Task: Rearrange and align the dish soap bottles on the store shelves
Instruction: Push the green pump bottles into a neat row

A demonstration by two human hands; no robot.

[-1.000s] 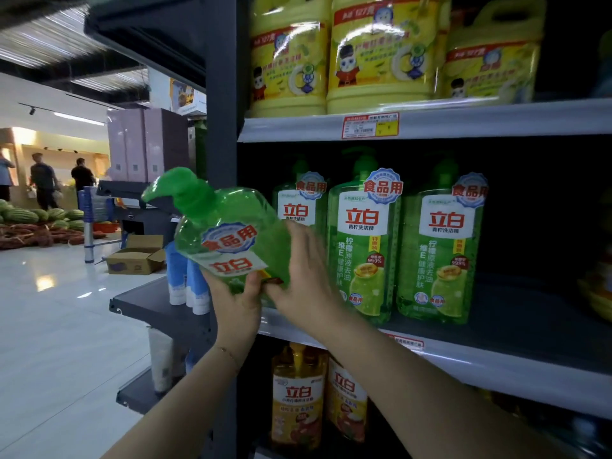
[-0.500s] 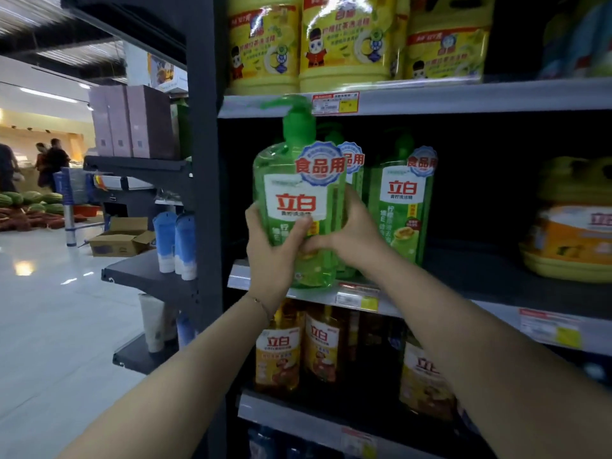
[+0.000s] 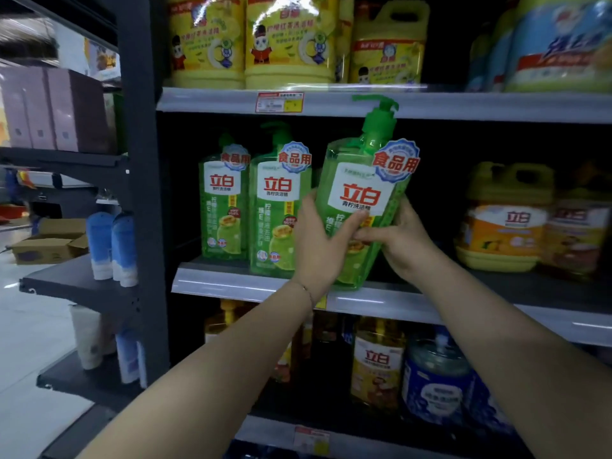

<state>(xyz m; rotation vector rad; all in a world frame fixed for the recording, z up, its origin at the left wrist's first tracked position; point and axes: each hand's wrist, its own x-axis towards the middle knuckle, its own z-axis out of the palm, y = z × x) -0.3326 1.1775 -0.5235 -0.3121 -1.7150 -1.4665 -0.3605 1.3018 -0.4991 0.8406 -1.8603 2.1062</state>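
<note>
Both hands' grip tilts green pump bottle rightward.

A translucent green plastic pump bottle carries a white label with red characters and a blue scalloped badge. Yellow plastic handled jugs bear cartoon figures. The metal shelf edge is pale grey.

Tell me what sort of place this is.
Most likely a supermarket aisle. Metal shelves carry a price tag on the front edge, identical green dish soap bottles stand in a row, and both hands hold another green bottle for stocking.
</note>
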